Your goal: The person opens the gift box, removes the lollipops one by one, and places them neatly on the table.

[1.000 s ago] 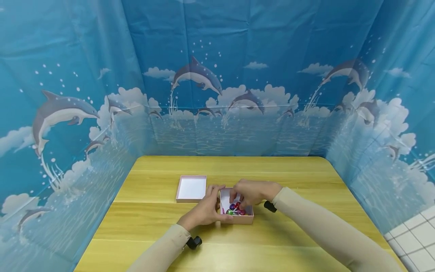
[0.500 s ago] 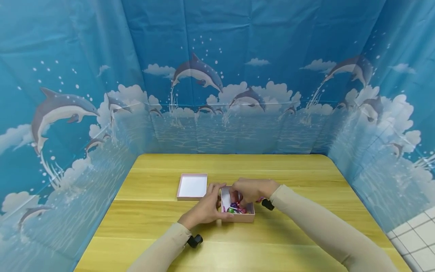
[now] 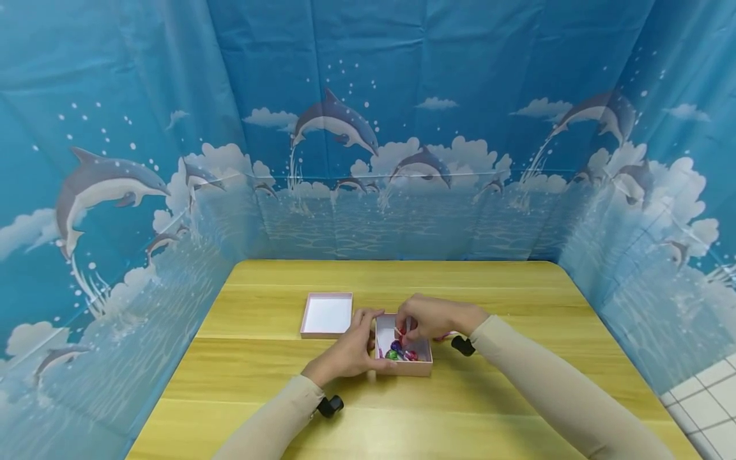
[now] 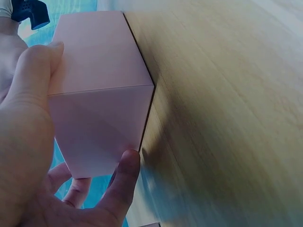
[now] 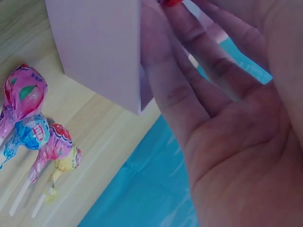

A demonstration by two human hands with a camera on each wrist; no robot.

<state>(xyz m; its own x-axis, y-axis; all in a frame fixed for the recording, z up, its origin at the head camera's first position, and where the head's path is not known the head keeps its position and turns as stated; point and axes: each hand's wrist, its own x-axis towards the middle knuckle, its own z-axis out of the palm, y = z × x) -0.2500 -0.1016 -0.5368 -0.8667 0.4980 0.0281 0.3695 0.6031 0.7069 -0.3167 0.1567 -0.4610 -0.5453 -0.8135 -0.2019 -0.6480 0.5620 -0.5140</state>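
A pink box (image 3: 404, 368) with a white inside stands on the table. My left hand (image 3: 347, 353) grips its left side, thumb on the front wall and fingers spread along the side and back, as the left wrist view also shows. Inside lie several wrapped lollipops (image 3: 395, 353) in purple, green and red. My right hand (image 3: 432, 317) reaches over the right wall into the box and pinches a red lollipop (image 3: 410, 326), its white stick pointing left. In the right wrist view only a bit of the red wrapper (image 5: 171, 2) shows among the fingers.
A shallow pink lid (image 3: 326, 314), white inside, lies left of the box. On the table right of the box are several lollipops, among them a pink one (image 5: 26, 92), a blue one (image 5: 34, 132) and a yellow one (image 5: 69, 161). A dolphin-print curtain (image 3: 379, 128) surrounds the table (image 3: 276, 377).
My right hand has risen a little and shifted right, with the red lollipop now showing between its fingers. The left hand keeps its hold on the box.
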